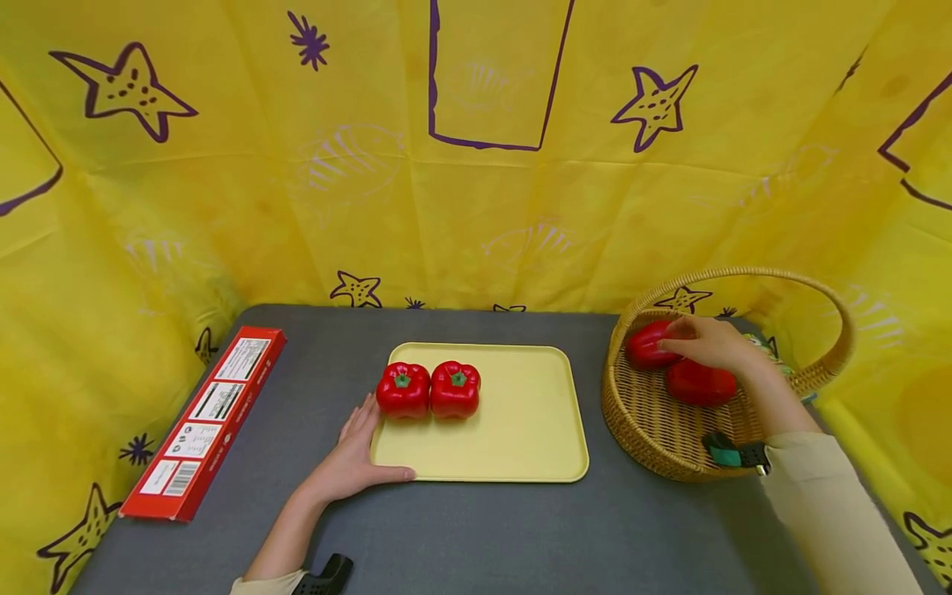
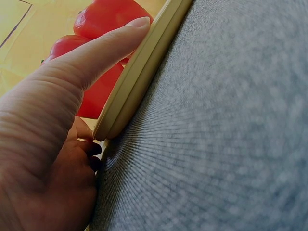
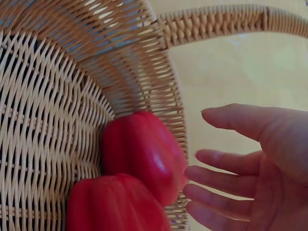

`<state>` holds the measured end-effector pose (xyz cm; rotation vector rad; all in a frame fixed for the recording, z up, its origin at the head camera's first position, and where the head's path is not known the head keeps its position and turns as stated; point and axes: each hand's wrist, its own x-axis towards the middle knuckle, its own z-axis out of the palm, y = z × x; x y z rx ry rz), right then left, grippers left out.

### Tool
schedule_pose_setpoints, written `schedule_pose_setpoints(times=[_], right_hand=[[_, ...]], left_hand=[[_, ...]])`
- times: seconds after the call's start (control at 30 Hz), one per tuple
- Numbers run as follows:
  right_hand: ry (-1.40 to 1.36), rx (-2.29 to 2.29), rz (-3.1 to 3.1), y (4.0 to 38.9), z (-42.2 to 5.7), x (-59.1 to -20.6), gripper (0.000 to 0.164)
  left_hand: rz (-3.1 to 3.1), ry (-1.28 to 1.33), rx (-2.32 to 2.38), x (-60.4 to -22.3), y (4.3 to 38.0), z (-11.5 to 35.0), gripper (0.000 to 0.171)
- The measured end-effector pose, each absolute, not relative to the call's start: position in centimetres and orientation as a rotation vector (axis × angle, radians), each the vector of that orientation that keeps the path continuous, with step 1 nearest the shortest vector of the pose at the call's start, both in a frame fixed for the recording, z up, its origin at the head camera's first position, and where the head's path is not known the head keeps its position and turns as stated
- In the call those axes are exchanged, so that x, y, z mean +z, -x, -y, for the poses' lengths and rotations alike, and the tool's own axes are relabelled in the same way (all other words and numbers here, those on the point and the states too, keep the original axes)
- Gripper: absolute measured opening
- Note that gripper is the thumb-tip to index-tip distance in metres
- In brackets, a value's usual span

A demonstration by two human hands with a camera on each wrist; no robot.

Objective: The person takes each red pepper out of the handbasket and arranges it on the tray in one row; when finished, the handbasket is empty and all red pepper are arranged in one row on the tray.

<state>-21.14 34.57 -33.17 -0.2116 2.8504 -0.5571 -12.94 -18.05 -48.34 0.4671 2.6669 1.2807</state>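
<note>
Reaching right hand (image 1: pixel 714 343) over pepper (image 1: pixel 647 345) | left hand (image 1: pixel 357 459) on tray (image 1: pixel 521 438)

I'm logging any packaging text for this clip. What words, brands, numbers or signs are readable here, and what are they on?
No text can be read in any view.
Red box: white label panels with small print and a barcode, all too small and blurred to read.
Yellow backdrop: only drawn purple stars and outlines, no words.
Yellow tray, red peppers and basket: no markings visible.
</note>
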Motion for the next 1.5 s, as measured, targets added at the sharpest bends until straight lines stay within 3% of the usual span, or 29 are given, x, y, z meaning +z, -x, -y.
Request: schedule_pose_setpoints(times=[0.5,1.1,1.5], right_hand=[[0.020,-0.504,-2.876,22.5,-35.4,-34.5,0.068],[0.075,-0.333,-2.749,24.0,-35.7,-36.3,0.090],[0.157,-0.478,-2.790,24.1,-35.4,-37.2,0.080]], left_hand=[[-2.660,-0.460,1.297,-48.3,12.9,18.2,0.122],[-2.669,-0.477,1.285,-48.2,12.8,18.1,0.122],[-2.673,-0.481,1.285,-48.2,12.9,18.1,0.123]])
